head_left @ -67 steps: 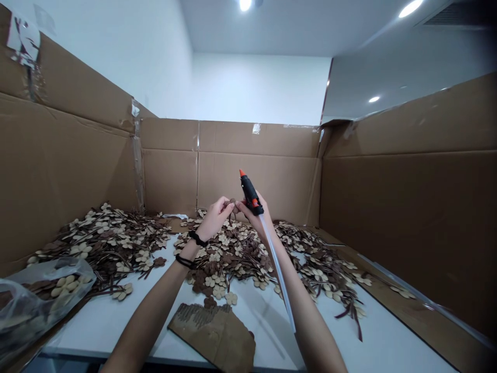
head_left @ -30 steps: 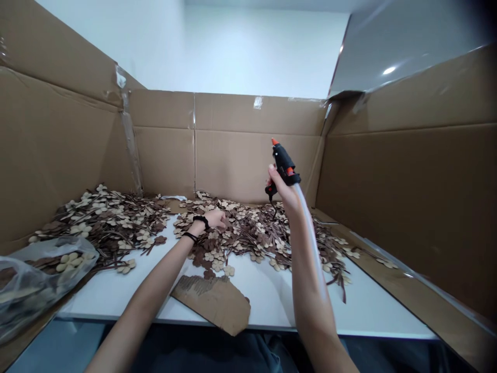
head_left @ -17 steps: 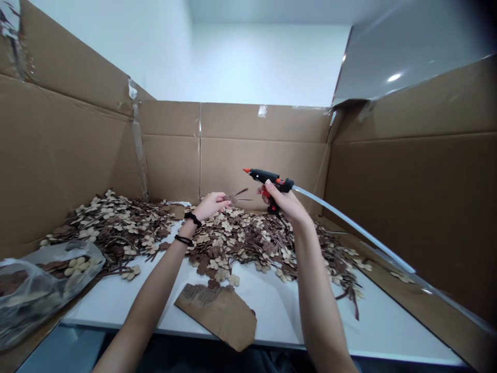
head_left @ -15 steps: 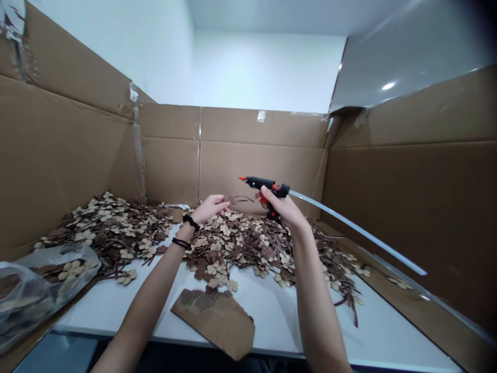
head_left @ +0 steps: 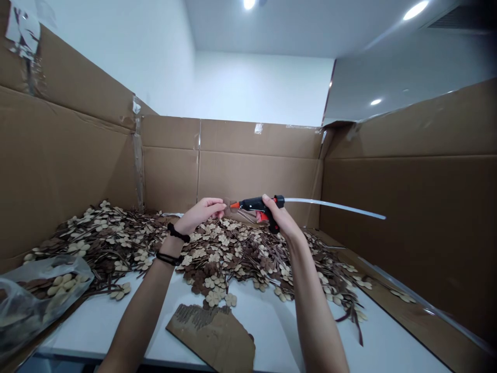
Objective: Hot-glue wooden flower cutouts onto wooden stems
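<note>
My right hand (head_left: 280,215) is wrapped round a black and orange hot glue gun (head_left: 253,204), with a long clear glue stick (head_left: 334,205) trailing from its rear. Between the fingertips of my left hand (head_left: 205,213) is pinched a brown flower cutout (head_left: 229,203), partly hidden by the fingers. The gun's orange nozzle points left and meets the flower, touching it or just in front; which one I cannot tell. Below both hands spreads a heap of beige and brown flower cutouts (head_left: 233,248) with thin stems.
A scrap of cardboard (head_left: 217,336) lies at the front of the white table (head_left: 275,316). A clear plastic bag (head_left: 46,290) holding flower cutouts sits at the left. Cardboard walls (head_left: 260,176) stand on the left, back and right.
The glue gun has come down and left, levelling out, and its nozzle is now at the flower in my left hand. The view has tilted up slightly.
</note>
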The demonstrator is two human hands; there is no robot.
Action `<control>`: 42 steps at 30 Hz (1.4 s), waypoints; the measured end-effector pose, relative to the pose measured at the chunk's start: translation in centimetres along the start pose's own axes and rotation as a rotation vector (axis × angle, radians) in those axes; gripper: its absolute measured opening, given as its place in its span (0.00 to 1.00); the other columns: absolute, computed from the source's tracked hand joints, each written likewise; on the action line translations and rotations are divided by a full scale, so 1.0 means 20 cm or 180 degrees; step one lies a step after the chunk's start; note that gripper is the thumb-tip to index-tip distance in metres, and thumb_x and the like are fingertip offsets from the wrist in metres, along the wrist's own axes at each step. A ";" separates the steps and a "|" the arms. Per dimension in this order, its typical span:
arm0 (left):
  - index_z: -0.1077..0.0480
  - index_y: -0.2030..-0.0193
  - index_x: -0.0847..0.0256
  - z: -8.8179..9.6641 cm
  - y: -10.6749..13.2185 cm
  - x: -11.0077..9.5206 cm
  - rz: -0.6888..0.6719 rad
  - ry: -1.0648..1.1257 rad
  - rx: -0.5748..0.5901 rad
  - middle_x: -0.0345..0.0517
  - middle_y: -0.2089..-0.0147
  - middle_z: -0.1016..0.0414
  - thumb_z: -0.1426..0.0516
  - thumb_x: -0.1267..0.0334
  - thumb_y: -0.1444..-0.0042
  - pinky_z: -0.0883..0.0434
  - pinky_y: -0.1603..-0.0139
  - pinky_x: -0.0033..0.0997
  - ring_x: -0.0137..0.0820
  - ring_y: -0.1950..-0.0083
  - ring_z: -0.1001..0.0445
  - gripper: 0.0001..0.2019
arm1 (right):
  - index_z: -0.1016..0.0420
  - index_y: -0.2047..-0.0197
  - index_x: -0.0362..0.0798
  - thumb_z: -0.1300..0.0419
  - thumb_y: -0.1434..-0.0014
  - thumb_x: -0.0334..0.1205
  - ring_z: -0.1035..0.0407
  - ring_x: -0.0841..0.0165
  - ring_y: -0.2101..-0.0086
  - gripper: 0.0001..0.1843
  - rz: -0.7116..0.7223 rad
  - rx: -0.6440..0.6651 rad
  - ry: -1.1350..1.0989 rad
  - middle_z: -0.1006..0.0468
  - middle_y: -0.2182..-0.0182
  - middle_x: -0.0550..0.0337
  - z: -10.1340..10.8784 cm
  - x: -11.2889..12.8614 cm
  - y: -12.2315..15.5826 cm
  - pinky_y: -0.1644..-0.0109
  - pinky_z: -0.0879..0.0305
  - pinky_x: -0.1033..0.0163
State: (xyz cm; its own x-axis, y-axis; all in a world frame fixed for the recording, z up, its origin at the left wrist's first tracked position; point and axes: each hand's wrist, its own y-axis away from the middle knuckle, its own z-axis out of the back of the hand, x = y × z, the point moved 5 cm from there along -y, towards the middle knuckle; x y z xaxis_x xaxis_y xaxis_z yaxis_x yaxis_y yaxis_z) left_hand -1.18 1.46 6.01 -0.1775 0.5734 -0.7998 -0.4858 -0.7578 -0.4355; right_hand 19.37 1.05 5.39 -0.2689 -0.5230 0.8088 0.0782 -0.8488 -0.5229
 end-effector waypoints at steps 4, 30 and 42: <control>0.38 0.75 0.63 -0.01 0.02 -0.04 -0.0041 -0.0045 0.0012 0.36 0.76 0.37 0.48 0.55 0.44 0.44 0.70 0.25 0.23 0.74 0.42 0.14 | 0.37 0.84 0.49 0.50 0.46 0.67 0.43 0.70 0.78 0.31 0.0025 0.0008 0.0009 0.35 0.84 0.63 0.00 0.01 0.00 0.64 0.42 0.63; 0.36 0.67 0.63 0.00 0.05 -0.08 -0.0101 -0.0620 -0.0219 0.46 0.67 0.23 0.50 0.57 0.41 0.38 0.68 0.25 0.26 0.71 0.35 0.11 | 0.27 0.68 0.47 0.45 0.47 0.63 0.37 0.67 0.74 0.25 0.0476 -0.0922 0.0831 0.29 0.75 0.59 0.07 0.16 0.08 0.70 0.43 0.63; 0.30 0.67 0.65 -0.07 0.00 0.05 -0.0260 -0.1416 0.0515 0.41 0.73 0.33 0.50 0.58 0.45 0.45 0.75 0.24 0.25 0.74 0.40 0.13 | 0.29 0.64 0.48 0.38 0.50 0.46 0.31 0.65 0.67 0.12 0.0868 0.0775 0.0441 0.24 0.67 0.59 -0.19 0.08 0.02 0.60 0.36 0.61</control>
State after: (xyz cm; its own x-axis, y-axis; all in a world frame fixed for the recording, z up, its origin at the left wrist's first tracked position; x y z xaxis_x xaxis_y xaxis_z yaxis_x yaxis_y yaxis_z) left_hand -0.20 1.64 4.71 -0.4651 0.7333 -0.4958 -0.6341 -0.6669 -0.3915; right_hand 15.34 0.19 5.42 -0.3327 -0.7308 0.5961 0.3857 -0.6822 -0.6211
